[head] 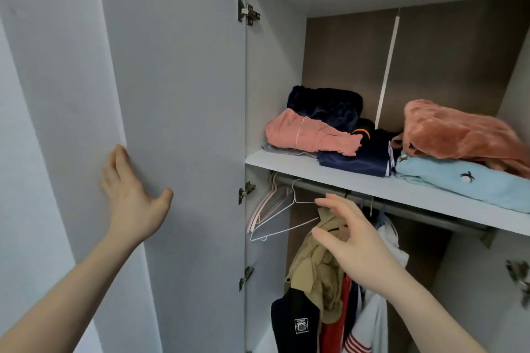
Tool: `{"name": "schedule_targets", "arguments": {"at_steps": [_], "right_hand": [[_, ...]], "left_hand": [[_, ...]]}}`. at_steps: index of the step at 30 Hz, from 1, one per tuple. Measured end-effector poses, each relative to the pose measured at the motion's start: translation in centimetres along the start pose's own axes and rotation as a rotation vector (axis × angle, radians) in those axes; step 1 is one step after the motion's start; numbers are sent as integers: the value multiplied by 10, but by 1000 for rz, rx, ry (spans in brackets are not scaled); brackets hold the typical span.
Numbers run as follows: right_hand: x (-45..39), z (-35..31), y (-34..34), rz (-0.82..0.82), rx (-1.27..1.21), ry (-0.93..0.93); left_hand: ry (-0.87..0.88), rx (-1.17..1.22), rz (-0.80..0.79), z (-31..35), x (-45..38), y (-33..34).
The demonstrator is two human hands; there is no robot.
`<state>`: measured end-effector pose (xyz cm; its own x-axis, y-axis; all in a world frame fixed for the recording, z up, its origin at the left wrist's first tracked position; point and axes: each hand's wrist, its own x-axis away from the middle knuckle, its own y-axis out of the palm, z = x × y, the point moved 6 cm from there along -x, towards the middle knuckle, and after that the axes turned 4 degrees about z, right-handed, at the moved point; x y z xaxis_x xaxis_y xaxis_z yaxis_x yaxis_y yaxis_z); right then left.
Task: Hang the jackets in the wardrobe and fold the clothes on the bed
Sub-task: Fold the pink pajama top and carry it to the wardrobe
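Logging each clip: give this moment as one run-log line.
left hand: flat on wardrobe door | right hand: open at khaki jacket below rail | empty hangers left

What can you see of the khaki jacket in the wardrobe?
The khaki jacket hangs from the rail under the shelf, crumpled and bunched, of thin woven-looking cloth. Its collar is at the top, where the right hand reaches with loosely curled fingers. A white wire hanger is at its left, a black garment below.

Left hand flat, fingers straight; right hand raised, fingers loosely spread.
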<state>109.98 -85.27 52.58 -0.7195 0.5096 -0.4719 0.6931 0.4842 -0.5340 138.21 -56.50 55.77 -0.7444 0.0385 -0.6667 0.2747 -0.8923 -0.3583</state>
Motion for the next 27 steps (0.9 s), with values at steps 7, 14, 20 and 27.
{"name": "schedule_targets", "arguments": {"at_steps": [7,14,20,27], "right_hand": [[39,-21,11,46,13,70],[79,-34,42,85,-23,125],[93,-45,25,137,-1,106],[107,-52,-22,223,32,80]], "left_hand": [[43,142,5,-23,-9,3],[7,248,74,-17,-12,2],[64,280,-19,12,19,9],[244,330,-186,77,61,40]]}}
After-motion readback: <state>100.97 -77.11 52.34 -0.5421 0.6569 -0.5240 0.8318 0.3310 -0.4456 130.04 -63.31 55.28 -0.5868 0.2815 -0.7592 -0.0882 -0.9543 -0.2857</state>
